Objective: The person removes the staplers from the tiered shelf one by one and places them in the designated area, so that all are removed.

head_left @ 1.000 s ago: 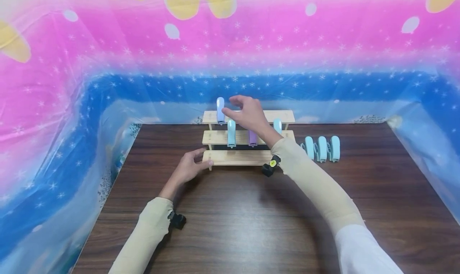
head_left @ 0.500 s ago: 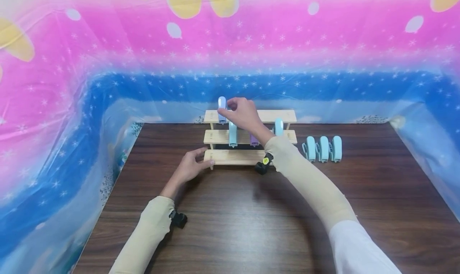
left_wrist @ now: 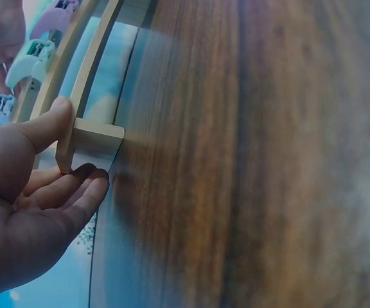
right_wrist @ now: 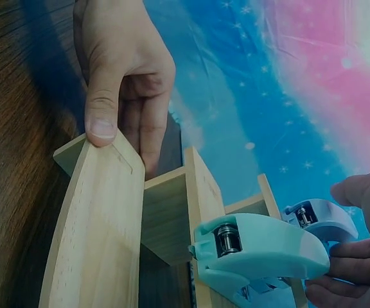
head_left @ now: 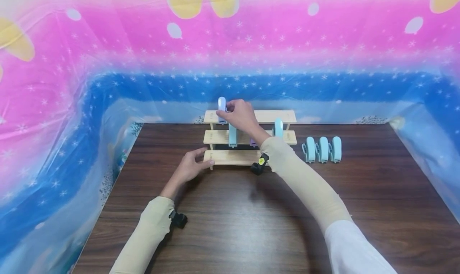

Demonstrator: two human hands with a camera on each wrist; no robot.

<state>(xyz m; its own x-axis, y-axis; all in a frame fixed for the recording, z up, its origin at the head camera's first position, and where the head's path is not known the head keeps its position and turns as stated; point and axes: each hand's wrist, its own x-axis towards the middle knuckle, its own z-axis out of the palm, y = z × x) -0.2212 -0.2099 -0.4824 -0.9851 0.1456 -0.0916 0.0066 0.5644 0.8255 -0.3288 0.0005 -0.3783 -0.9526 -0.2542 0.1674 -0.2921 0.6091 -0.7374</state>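
Note:
A three-tier wooden rack (head_left: 233,157) stands near the back of the table. My left hand (head_left: 188,166) grips the left end of its lowest tier, thumb on top and fingers behind, as the right wrist view shows. On the top tier at the left stands a lavender hole punch (head_left: 221,103). My right hand (head_left: 243,115) has its thumb and fingers on either side of it. A slight gap shows between thumb and punch in the right wrist view. The middle tier bears a teal hole punch (right_wrist: 262,247), a purple hole punch (head_left: 253,143), partly hidden, and another teal one (head_left: 278,127).
Three teal hole punches (head_left: 323,149) stand in a row on the dark wooden table (head_left: 230,214), right of the rack. A pink and blue cloth (head_left: 172,82) hangs behind and beside the table.
My right hand has moved left and slightly down, from beside the lavender hole punch to around it, with thumb and fingers drawing closer together. My left hand keeps its grip on the rack.

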